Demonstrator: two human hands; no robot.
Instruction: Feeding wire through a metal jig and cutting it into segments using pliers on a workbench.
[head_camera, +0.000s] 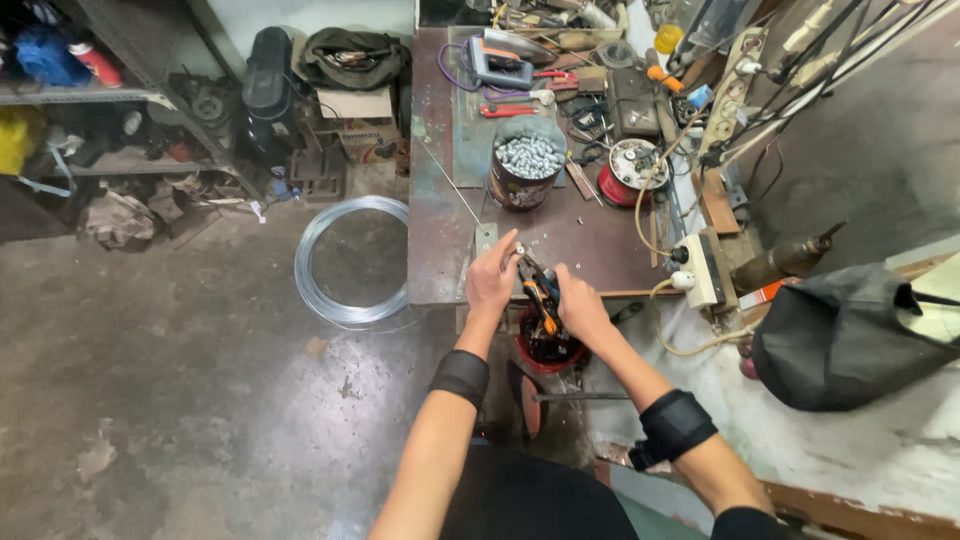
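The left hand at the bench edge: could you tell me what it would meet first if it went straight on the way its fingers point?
Probably the round tin of grey metal pieces; the left hand points up the worktable toward it, though depth is unclear.

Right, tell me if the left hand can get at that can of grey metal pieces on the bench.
Probably yes: the left hand sits at the workbench edge, and the can stands just beyond with bare surface between them.
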